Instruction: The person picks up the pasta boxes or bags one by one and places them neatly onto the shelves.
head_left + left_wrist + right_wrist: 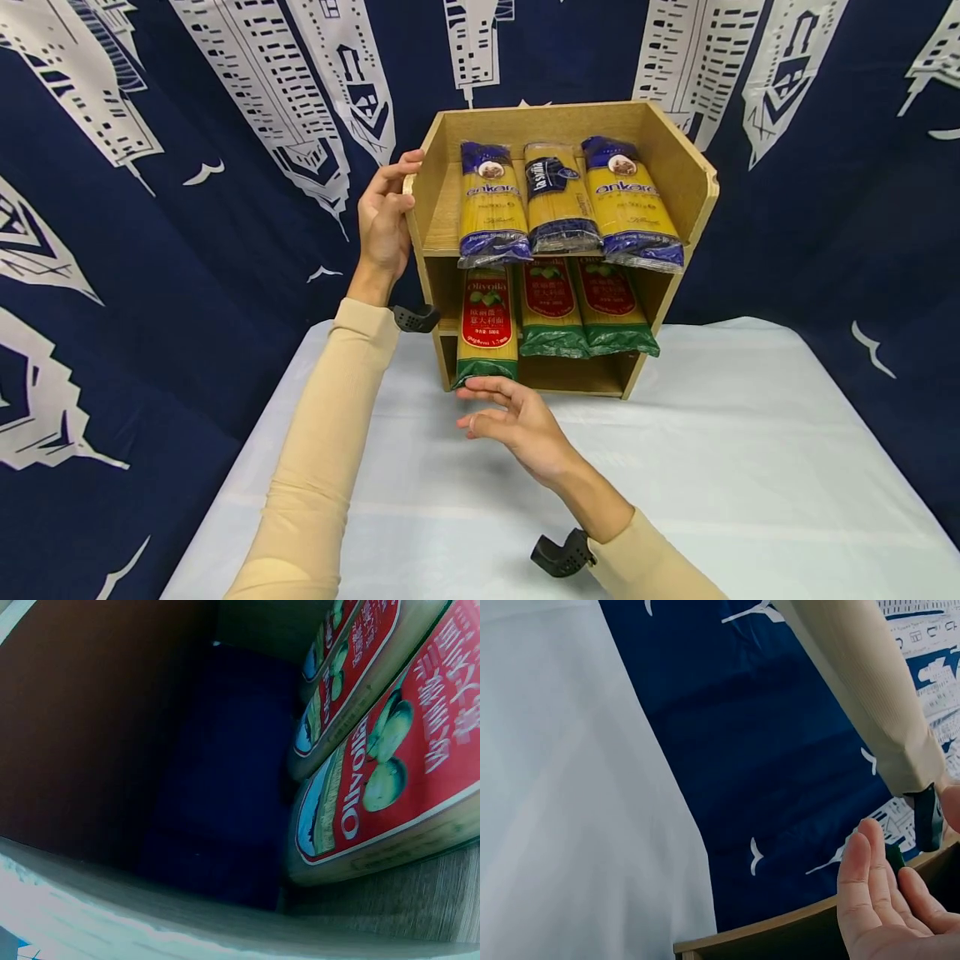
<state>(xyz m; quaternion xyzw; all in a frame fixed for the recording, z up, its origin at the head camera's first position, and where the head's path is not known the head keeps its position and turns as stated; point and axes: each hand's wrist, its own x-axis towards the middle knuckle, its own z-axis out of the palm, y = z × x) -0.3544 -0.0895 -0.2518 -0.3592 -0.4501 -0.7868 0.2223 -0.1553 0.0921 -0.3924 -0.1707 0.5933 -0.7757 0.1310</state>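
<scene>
My left hand grips the shelf's left wall. Right hand is open, fingers relaxed, just under the leftmost red-label pasta pack, which sticks out of the middle tier above the bench.

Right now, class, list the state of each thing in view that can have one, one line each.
Wooden shelf: upright, open-fronted.
Left hand: grips the shelf's left wall.
Right hand: open, below the left red-label packet.
Blue packets: three, top shelf.
Red-label packets: three, lower shelf, leftmost jutting out.
</scene>
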